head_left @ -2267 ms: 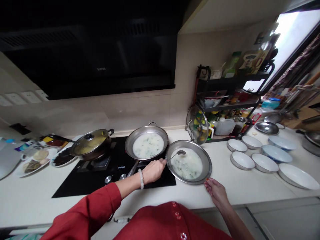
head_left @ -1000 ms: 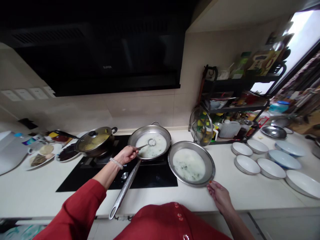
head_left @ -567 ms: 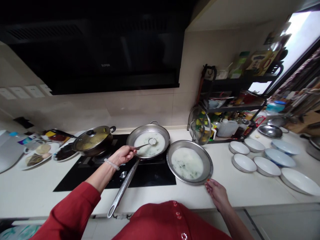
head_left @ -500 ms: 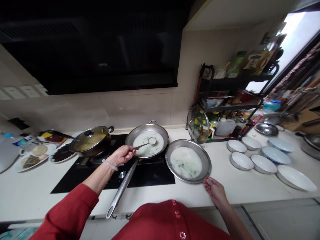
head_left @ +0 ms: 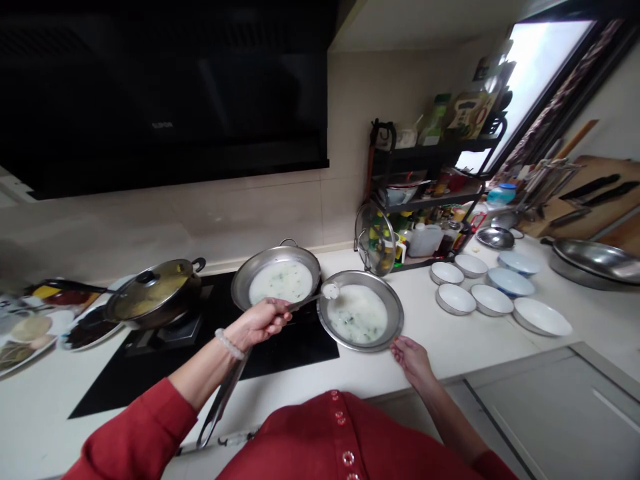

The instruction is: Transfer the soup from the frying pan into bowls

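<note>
My left hand [head_left: 263,323] is closed round the handle of a ladle [head_left: 307,302]. The ladle's bowl holds white liquid and is over the left rim of a round steel basin [head_left: 395,305]. White soup with green bits [head_left: 357,313] fills the bottom of that basin. With its fingertips, my right hand [head_left: 411,361] pinches the basin's near right rim. Left of the basin, a long-handled steel pan [head_left: 241,285] with similar white soup stands on the black stove [head_left: 295,353]; my left forearm crosses over its handle.
A glass-lidded pot [head_left: 150,297] sits at the stove's left, near plates of food [head_left: 95,327]. Several white bowls [head_left: 493,300] are grouped to the right. A glass lid [head_left: 376,240] leans against the black spice rack [head_left: 430,200]. Overhead hangs a dark range hood [head_left: 165,100].
The ladle has moved right, out of the pan and over to the basin's rim, in my left hand. My right hand keeps hold of the basin. The camera view has turned to the right.
</note>
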